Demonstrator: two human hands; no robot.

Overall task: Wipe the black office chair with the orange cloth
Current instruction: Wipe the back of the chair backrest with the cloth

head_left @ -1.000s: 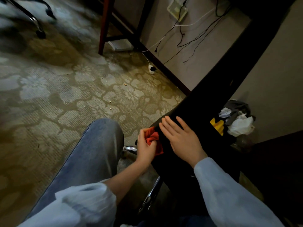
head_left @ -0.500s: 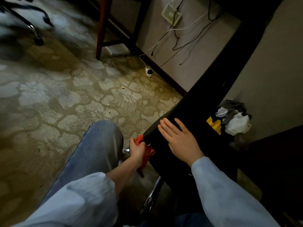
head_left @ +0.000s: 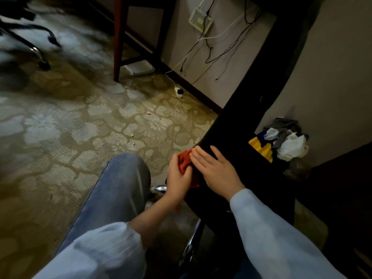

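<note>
The black office chair (head_left: 251, 125) runs as a long dark slab from the upper right down to the lower middle, with chrome frame parts (head_left: 190, 250) under it. My left hand (head_left: 178, 178) grips the bunched orange cloth (head_left: 186, 162) against the chair's left edge. My right hand (head_left: 215, 170) lies flat on the black surface just right of the cloth, fingers straight and touching the cloth's top. Part of the cloth is hidden between the two hands.
My knee in blue jeans (head_left: 120, 190) is left of the chair. A bin of crumpled rags and paper (head_left: 281, 143) stands at the right by the wall. Cables and a charger (head_left: 179, 91) hang by a wooden table leg (head_left: 118, 41). Another chair's base (head_left: 38, 55) is far left.
My left hand has brought the cloth back up along the chair's edge, after dropping lower half a second ago. My right hand has stayed flat on the chair.
</note>
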